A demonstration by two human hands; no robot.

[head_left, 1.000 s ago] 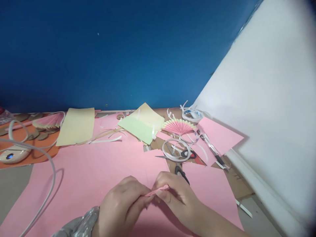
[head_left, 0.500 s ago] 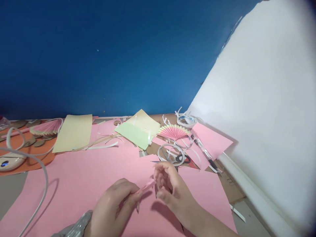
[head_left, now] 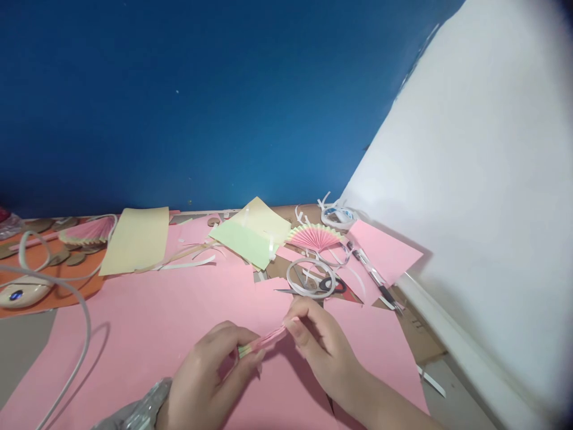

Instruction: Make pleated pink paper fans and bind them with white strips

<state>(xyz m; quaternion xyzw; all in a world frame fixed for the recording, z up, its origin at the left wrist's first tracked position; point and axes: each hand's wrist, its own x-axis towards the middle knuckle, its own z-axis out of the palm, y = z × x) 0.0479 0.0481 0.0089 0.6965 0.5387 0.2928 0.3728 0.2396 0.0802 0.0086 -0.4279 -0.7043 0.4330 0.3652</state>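
Between my hands runs a narrow, pleated strip of folded paper (head_left: 269, 338), pink with a pale green and yellow end. My left hand (head_left: 215, 370) pinches it near the green end. The thumb and fingertips of my right hand (head_left: 320, 343) grip the far pink end. Both hands hover over large pink paper (head_left: 179, 316). Just beyond my right hand lie scissors (head_left: 332, 286), partly under a ring of white tape (head_left: 290, 280). An opened pink paper fan (head_left: 317, 237) with a yellow-green edge rests farther back.
Yellow paper (head_left: 136, 239) and green paper (head_left: 244, 242) lie at the back. A pen (head_left: 371, 269) sits on pink paper at right, by a white panel (head_left: 470, 179). On the left are a cream device (head_left: 27, 292) with a cable, another folded fan (head_left: 89, 230) and cardboard discs (head_left: 76, 259).
My right hand has closed its fingers on the folded strip's far end, where it was loosely open before. The strip's green end now shows at my left hand.
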